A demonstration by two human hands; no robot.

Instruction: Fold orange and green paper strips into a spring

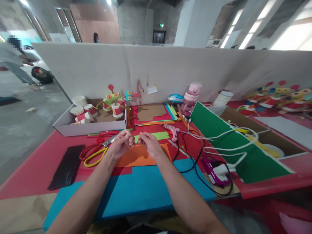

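Observation:
Both my hands hover close together over an orange paper sheet (138, 157) on the table. My left hand (123, 142) has its fingers curled closed, and whatever is in them, if anything, is too small to make out. Facing it, my right hand (149, 143) pinches thumb and fingers together, its contents likewise unclear. Behind the hands lies a light green paper strip (159, 136). Scissors with red and yellow handles (95, 156) lie just left of my left hand. A pink glue gun (172, 130) rests beyond my right hand.
At left are a black phone-like slab (67, 166) and a box (90, 129) with paper cups and cup figures. A purple power strip (215, 172), trailing cables and a green-sided box (234, 146) stand at right. A white partition (109, 71) rises behind; blue paper (146, 191) covers the near edge.

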